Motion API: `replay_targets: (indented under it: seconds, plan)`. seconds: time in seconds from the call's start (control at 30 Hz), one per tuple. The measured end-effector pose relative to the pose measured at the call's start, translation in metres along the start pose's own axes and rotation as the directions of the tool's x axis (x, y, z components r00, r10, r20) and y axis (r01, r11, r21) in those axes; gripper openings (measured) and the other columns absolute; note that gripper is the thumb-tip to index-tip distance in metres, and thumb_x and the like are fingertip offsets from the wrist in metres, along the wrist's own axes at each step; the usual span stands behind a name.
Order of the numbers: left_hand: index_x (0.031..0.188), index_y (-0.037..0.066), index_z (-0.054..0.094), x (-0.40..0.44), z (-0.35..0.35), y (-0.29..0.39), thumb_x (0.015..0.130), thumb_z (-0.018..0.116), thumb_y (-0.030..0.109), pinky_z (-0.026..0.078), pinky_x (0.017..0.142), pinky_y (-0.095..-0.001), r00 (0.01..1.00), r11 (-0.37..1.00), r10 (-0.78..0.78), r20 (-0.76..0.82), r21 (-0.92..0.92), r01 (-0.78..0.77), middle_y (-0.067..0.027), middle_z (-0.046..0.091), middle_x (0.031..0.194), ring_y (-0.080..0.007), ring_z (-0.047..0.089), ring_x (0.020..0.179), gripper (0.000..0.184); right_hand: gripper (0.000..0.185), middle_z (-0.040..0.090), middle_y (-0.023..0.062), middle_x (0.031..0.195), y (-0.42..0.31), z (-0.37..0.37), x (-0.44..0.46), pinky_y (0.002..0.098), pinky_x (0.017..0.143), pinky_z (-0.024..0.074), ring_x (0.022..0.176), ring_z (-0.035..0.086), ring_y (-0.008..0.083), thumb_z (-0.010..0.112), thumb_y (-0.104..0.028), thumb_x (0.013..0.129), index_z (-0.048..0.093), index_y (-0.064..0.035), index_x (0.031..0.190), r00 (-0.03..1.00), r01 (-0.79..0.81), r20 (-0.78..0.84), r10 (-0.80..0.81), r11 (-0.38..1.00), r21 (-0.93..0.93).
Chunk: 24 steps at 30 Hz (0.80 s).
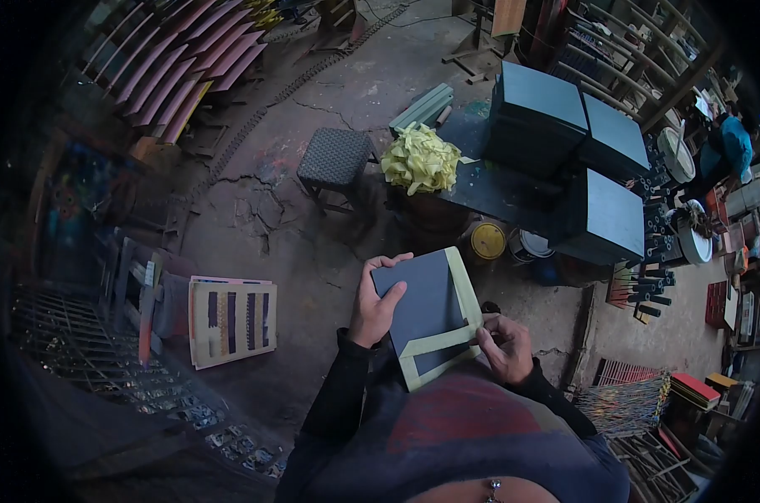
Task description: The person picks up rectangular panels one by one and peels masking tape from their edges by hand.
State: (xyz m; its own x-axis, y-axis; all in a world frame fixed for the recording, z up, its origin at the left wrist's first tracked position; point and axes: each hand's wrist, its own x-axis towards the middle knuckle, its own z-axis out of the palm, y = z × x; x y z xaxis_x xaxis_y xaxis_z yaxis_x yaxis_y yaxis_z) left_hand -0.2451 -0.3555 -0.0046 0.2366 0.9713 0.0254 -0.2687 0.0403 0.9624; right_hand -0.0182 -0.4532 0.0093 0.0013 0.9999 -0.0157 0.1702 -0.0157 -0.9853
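A flat dark grey board (413, 293) is tilted in front of my torso, with pale yellow masking tape (461, 281) along its right side and lower edge. My left hand (376, 302) grips the board's left edge, thumb on the face and fingers behind. At the right edge, my right hand (505, 344) is closed, thumb and forefinger pinched at the end of a tape strip (438, 341) that crosses the lower part of the board. Part of the board's underside and the left fingertips are hidden.
A dark table (489, 197) ahead bears grey boxes (539, 105) and a heap of crumpled yellow tape (422, 159). Beside it stands a woven stool (336, 155); paint cans (487, 241) sit below. A striped sample sheet (239, 320) lies left. A person in blue (736, 147) is far right.
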Motion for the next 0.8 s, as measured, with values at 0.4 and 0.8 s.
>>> replay_targets:
  seconds: [0.4,0.8]
  plan:
    - [0.116,0.006,0.035,-0.002,-0.029,-0.019,0.090,0.049,-0.004,0.031,0.106,-0.0366,0.853,0.979,0.127,-0.505,-0.072,-0.189,-0.0217,0.042,0.140,-0.0243,0.044,0.123,0.031,0.012,0.067,0.0157,0.092,-0.014,-0.003,-0.007,0.0287,0.066,0.0491,0.075,0.063,0.0179,0.062,-0.004,0.085,0.055,0.0012,0.077,0.972,0.134,0.199,-0.126,0.991,-0.025]
    - [0.115,0.005,0.036,0.015,-0.058,0.008,0.090,0.047,-0.005,0.031,0.107,-0.0393,0.787,0.949,0.274,-0.553,0.025,-0.314,-0.0230,0.041,0.140,-0.0266,0.043,0.125,0.029,0.009,0.067,0.0151,0.089,-0.003,-0.012,-0.011,0.0291,0.063,0.0491,0.070,0.064,0.0221,0.062,-0.003,0.083,0.056,0.0008,0.078,0.965,0.216,0.173,-0.199,0.973,-0.086]
